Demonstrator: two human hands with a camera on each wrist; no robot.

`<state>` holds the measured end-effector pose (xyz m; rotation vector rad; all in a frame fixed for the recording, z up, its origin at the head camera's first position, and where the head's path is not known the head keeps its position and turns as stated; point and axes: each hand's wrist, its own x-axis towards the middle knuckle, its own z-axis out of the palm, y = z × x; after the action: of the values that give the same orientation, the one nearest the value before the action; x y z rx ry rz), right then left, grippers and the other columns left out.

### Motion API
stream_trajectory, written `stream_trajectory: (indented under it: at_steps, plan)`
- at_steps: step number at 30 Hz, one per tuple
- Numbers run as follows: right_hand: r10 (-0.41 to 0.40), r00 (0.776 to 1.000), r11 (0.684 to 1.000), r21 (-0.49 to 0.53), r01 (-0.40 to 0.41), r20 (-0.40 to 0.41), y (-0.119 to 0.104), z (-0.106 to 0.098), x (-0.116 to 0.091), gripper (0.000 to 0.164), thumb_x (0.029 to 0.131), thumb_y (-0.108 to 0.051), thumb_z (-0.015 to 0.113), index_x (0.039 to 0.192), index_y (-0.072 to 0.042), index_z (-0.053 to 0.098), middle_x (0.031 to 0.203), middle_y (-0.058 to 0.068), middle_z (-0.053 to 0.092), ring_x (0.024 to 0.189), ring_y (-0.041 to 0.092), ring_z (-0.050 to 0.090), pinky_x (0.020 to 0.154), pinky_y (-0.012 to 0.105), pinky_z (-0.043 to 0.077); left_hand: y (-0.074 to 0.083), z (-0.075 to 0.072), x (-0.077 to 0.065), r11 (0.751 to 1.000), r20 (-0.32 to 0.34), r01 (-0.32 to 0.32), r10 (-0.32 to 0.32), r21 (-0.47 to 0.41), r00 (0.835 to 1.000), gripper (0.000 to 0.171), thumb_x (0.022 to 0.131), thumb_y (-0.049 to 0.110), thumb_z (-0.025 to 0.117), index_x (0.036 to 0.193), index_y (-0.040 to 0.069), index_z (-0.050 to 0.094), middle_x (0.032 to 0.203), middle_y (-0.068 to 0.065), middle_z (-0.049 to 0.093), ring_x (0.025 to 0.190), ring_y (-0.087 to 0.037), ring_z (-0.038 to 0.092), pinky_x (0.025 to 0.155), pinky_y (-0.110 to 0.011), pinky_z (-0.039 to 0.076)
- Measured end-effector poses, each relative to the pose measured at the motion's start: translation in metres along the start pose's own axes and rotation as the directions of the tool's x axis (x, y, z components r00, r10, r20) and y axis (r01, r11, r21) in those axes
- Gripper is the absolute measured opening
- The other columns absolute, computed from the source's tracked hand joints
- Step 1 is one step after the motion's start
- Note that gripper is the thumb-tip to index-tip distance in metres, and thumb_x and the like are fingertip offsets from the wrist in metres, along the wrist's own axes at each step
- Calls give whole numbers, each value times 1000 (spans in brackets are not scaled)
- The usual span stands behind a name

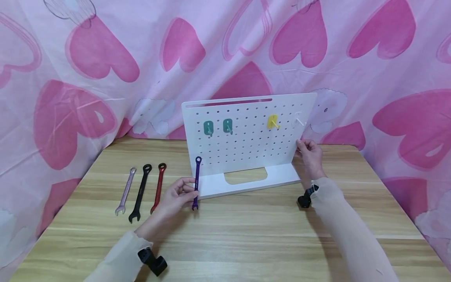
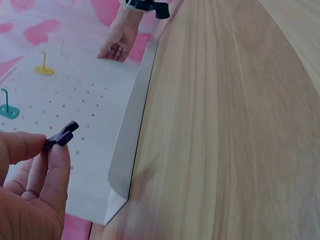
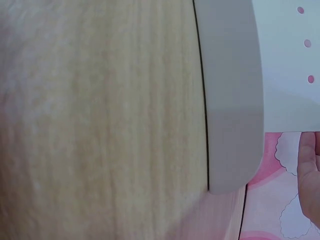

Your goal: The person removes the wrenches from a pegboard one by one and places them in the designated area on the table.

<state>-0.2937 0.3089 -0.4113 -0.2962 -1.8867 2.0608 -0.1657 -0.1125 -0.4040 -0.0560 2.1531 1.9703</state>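
A purple combination wrench (image 1: 197, 180) stands nearly upright in my left hand (image 1: 180, 194), pinched between thumb and fingers, its ring end up. In the left wrist view the open end of the purple wrench (image 2: 62, 136) points toward the camera. Behind it is a white pegboard (image 1: 246, 145) on a flat base. My right hand (image 1: 311, 156) pinches the board's right edge low down; the right wrist view shows only part of this hand (image 3: 309, 185) at that edge. Two green hooks (image 1: 208, 128) (image 1: 228, 126), a yellow hook (image 1: 273, 122) and a clear hook (image 1: 298, 120) are mounted on the board.
Left of my left hand, a light purple wrench (image 1: 125, 192), a black wrench (image 1: 140, 194) and a red wrench (image 1: 159, 187) lie side by side on the wooden table (image 1: 246, 243). A pink curtain with hearts (image 1: 148, 23) hangs behind the table and along its sides.
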Motion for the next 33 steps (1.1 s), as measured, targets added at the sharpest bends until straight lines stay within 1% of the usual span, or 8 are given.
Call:
stream_trajectory:
  at_steps: [4,7,12,16,20,25,29,33]
  plan:
    - [18,1000,1000,0,-18,-6,-2,0,0,21,85,-29,66,92,-9,62,92,-4,62,86,9,59,84,25,54,-1,-10,-2,1000,-1,-6,6,27,1000,41,87,1,62,126,3,49,99,-11,61,82,-11,62,73,-25,56]
    - [37,999,999,11,-37,-11,-3,0,1,19,85,-28,67,91,-11,61,91,-4,62,86,9,59,85,25,54,-1,-19,-4,999,-10,-13,14,50,1000,41,88,2,61,127,4,49,100,-11,62,83,-12,62,73,-24,56]
    - [38,999,999,3,-38,-4,-3,-1,2,17,86,-27,66,90,-11,60,91,-5,62,85,8,60,84,24,54,-1,-33,-6,998,-34,-12,15,68,999,42,88,3,61,127,1,47,91,-1,60,79,-8,60,72,-22,55]
    - [30,1000,999,28,-30,5,-4,-1,1,13,87,-23,65,87,-11,60,89,-4,62,82,7,62,80,21,55,0,-45,-8,995,-39,-15,19,101,999,42,90,7,60,129,0,45,91,1,59,80,-5,59,73,-22,55]
    - [34,999,999,21,-34,8,-5,0,0,15,86,-26,66,89,-12,60,91,-4,62,84,7,60,82,21,54,-1,-56,-8,991,-49,3,3,131,999,42,91,10,61,129,1,46,91,4,60,79,-4,59,73,-23,55]
    - [47,999,999,-1,-47,3,-6,1,1,20,84,-29,67,93,-12,60,92,-4,61,85,7,61,85,24,54,-1,-70,-9,994,-68,32,-25,106,997,43,91,13,61,129,2,46,91,7,60,80,-3,60,72,-22,55]
    - [41,999,999,29,-41,-3,-5,3,3,15,85,-24,67,90,-12,60,89,-3,61,81,7,62,81,22,55,-3,-85,-9,997,-81,32,-26,74,996,34,91,15,62,122,6,53,89,10,59,79,-2,58,70,-18,53]
    - [33,999,999,39,-33,-6,-4,2,4,14,86,-23,66,89,-11,60,88,-3,61,80,6,62,78,19,55,-4,-104,-8,1000,-69,11,-11,0,998,18,89,12,64,105,21,61,84,14,60,75,1,58,67,-16,53]
